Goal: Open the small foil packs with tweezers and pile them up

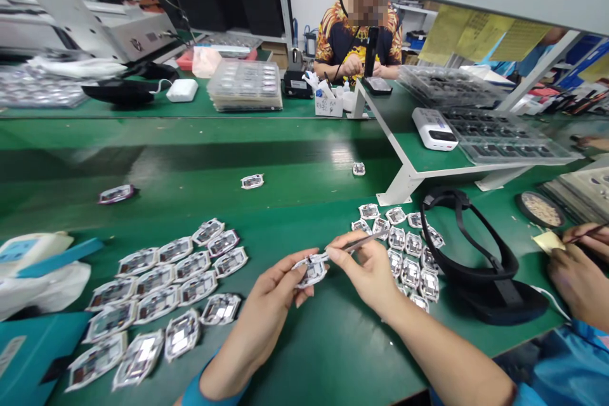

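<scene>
My left hand pinches a small white-framed part between thumb and fingers, just above the green table. My right hand grips thin metal tweezers, whose near tip touches the part's right edge. Several similar parts lie in rows at the left, and another group lies just beyond my right hand.
A black headband-like device lies at the right. A co-worker's hands work at the far right edge; another person sits across the table. Single parts lie mid-table. Stacked trays and a white raised shelf stand behind.
</scene>
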`<state>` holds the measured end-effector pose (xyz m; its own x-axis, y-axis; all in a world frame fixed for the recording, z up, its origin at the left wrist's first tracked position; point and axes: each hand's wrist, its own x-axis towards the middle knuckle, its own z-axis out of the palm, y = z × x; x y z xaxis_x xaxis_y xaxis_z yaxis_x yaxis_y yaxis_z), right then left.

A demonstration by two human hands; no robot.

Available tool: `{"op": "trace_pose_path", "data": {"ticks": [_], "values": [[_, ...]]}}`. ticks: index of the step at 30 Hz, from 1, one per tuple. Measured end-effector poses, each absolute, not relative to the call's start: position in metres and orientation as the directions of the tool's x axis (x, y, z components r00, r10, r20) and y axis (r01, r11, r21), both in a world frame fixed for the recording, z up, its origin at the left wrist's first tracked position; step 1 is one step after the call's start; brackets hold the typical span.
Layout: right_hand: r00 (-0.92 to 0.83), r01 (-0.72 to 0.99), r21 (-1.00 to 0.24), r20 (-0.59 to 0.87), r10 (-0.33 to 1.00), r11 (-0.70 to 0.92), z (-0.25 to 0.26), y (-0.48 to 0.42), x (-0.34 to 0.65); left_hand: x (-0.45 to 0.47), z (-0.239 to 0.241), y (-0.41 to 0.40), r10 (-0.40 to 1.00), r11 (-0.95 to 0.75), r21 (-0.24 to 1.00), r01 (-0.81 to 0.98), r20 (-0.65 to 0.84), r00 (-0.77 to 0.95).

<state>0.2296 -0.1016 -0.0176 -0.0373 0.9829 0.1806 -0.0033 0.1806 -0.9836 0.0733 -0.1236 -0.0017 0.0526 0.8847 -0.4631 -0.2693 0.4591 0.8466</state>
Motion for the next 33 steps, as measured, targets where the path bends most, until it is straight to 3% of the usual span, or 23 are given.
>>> {"op": "trace_pose_path", "data": {"ticks": [5, 20, 26, 33], "values": [[-0.034, 0.000, -0.967, 0.256, 0.966, 0.256, -0.019, -0.104, 0.228, 0.073, -0.003, -0.125, 0.884, 0.459, 0.840, -0.289, -0.465, 0.052], [-0.051, -0.129, -0.968, 0.223, 0.973, 0.215, -0.021, -0.104, 0.225, 0.070, -0.005, -0.124, 0.872, 0.482, 0.788, -0.383, -0.471, 0.129], [-0.076, -0.139, -0.971, 0.208, 0.975, 0.196, -0.019, -0.102, 0.228, 0.071, -0.008, -0.123, 0.913, 0.409, 0.885, -0.225, -0.396, 0.099], [-0.038, -0.122, -0.990, 0.081, 0.996, 0.076, -0.019, -0.100, 0.228, 0.068, -0.016, -0.126, 0.960, 0.275, 0.961, -0.012, -0.274, 0.061]]}}
